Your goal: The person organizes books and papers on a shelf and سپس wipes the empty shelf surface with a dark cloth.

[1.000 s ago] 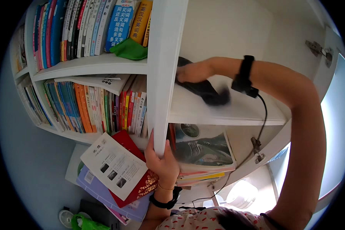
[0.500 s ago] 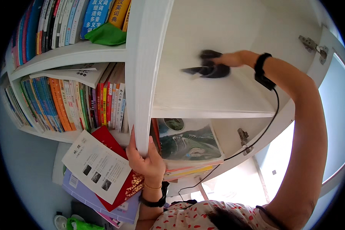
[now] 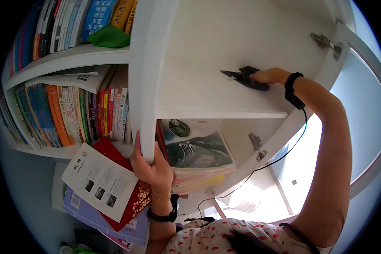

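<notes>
My right hand (image 3: 269, 77) is inside the upper compartment of a white cabinet, closed around a bunched dark cloth (image 3: 246, 79). One pointed end of the cloth sticks out to the left. It lies against the pale shelf board (image 3: 194, 93). My left hand (image 3: 153, 167) wraps round the lower part of the white upright panel (image 3: 144, 106), thumb on one side and fingers on the other. Below the shelf board, a book with a landscape cover (image 3: 194, 146) lies on a stack in the lower compartment.
Bookshelves (image 3: 67, 57) full of upright books stand at the left, with a green cloth (image 3: 110, 37) on top. Beside my left hand lie a printed sheet (image 3: 99, 180), a red folder (image 3: 127, 203) and a purple book (image 3: 89, 211). A cabinet door (image 3: 364, 110) stands open at the right. A black cable (image 3: 279, 160) hangs from my right wrist.
My right hand has moved right and slightly down with the dark cloth, nearer the compartment's front edge. My left hand keeps its grip on the panel. The whole view has shifted a little.
</notes>
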`<control>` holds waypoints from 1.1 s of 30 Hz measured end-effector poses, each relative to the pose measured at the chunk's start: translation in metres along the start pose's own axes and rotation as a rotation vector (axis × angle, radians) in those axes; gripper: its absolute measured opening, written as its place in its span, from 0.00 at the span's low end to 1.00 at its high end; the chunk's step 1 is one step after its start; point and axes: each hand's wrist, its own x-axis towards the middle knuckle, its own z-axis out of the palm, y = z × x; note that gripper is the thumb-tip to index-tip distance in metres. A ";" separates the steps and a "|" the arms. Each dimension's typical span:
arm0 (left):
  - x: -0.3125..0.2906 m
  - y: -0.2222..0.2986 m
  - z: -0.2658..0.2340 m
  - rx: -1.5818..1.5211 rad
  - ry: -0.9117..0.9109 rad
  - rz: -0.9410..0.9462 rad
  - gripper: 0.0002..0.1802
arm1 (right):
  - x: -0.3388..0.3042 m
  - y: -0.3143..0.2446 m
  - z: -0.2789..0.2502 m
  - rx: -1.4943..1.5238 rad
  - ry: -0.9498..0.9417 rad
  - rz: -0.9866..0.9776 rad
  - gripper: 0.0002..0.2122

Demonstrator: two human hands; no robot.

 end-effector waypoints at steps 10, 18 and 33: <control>0.003 -0.002 -0.008 -0.024 0.005 -0.187 0.19 | -0.124 0.006 0.078 -0.566 0.285 -0.328 0.16; 0.015 -0.004 -0.022 0.031 0.044 -0.171 0.21 | -0.093 -0.105 0.100 -0.632 0.439 -0.828 0.11; 0.006 -0.005 -0.009 0.011 0.029 -0.057 0.22 | -0.064 -0.277 0.110 -0.139 0.110 -0.833 0.17</control>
